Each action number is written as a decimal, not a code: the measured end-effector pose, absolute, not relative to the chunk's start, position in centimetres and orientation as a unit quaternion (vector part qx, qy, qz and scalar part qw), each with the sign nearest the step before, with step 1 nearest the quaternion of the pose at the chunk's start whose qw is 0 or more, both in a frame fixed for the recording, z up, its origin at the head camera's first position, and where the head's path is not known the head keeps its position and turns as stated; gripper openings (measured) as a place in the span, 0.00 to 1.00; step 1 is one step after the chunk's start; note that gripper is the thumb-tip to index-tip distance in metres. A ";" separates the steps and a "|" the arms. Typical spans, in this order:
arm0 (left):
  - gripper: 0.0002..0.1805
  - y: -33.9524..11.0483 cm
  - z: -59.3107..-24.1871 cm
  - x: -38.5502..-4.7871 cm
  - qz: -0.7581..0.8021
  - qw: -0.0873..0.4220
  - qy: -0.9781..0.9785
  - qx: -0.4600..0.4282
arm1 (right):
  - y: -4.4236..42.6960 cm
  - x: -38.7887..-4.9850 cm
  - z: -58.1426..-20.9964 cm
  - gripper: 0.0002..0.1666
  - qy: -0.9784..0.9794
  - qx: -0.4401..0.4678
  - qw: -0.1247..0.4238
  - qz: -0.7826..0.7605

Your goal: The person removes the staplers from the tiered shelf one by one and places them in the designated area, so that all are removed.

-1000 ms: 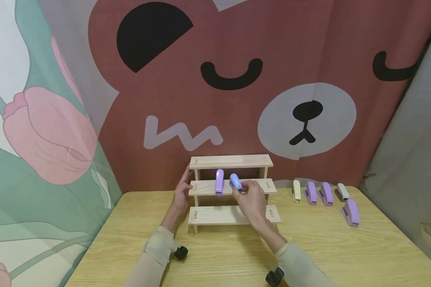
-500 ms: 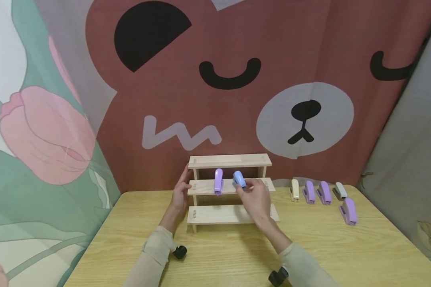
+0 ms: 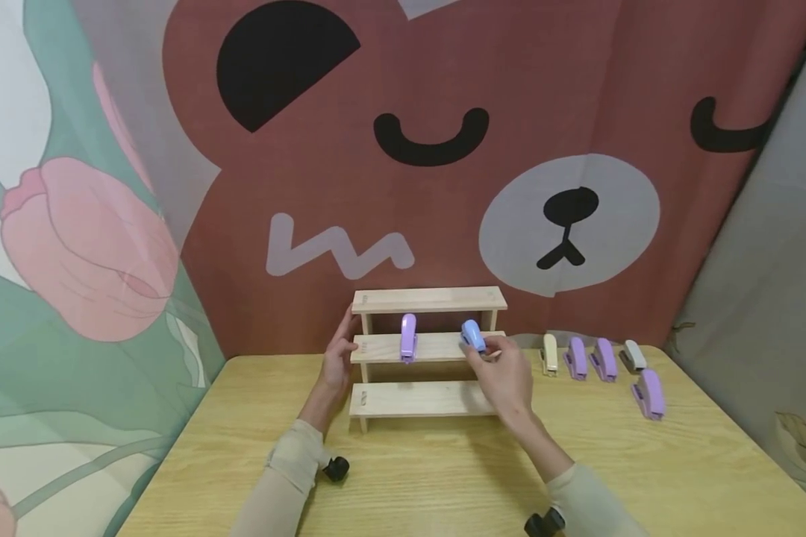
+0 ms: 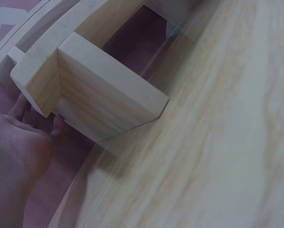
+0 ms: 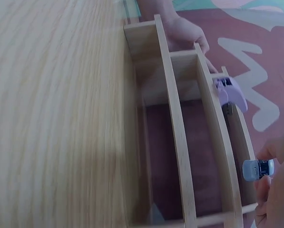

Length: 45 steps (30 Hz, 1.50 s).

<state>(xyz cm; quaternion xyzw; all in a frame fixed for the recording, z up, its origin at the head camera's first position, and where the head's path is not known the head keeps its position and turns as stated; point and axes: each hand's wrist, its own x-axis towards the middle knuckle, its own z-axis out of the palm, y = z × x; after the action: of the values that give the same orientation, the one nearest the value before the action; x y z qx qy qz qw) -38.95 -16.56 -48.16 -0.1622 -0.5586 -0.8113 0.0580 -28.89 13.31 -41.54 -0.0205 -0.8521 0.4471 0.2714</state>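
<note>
In the head view my right hand (image 3: 506, 377) pinches a small blue stapler (image 3: 472, 336) at the right part of the middle shelf of a three-tier wooden rack (image 3: 430, 399). I cannot tell whether the stapler touches the shelf. The right wrist view shows the blue stapler (image 5: 257, 169) between thumb and fingers. A purple stapler (image 3: 408, 338) stands on the same shelf, left of it. My left hand (image 3: 337, 364) rests against the rack's left side, its fingers extended up beside it and the thumb at the middle shelf's end; the left wrist view shows that hand (image 4: 18, 142) beside the boards.
Right of the rack on the wooden table (image 3: 416, 477) stand a cream stapler (image 3: 549, 354), two purple staplers (image 3: 604, 359) and a grey stapler (image 3: 634, 356). A larger purple stapler (image 3: 649, 394) is nearer the front. A printed curtain (image 3: 436, 224) hangs close behind the rack.
My right hand has moved to the right along the middle shelf with the blue stapler, widening the gap from the purple one. The left hand stays at the rack's side.
</note>
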 end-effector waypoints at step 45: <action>0.45 -16.7 -47.8 -38.8 -0.811 0.049 -0.558 -0.167 | 28.3 -26.3 -45.6 0.19 -0.846 -0.134 0.299 0.421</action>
<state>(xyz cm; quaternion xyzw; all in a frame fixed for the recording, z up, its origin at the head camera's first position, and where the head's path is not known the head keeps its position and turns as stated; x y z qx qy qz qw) -38.83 -16.67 -47.84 -0.1674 -0.5577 -0.8115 0.0489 -26.34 28.27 -45.62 -0.1342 -0.8459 0.4211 0.2985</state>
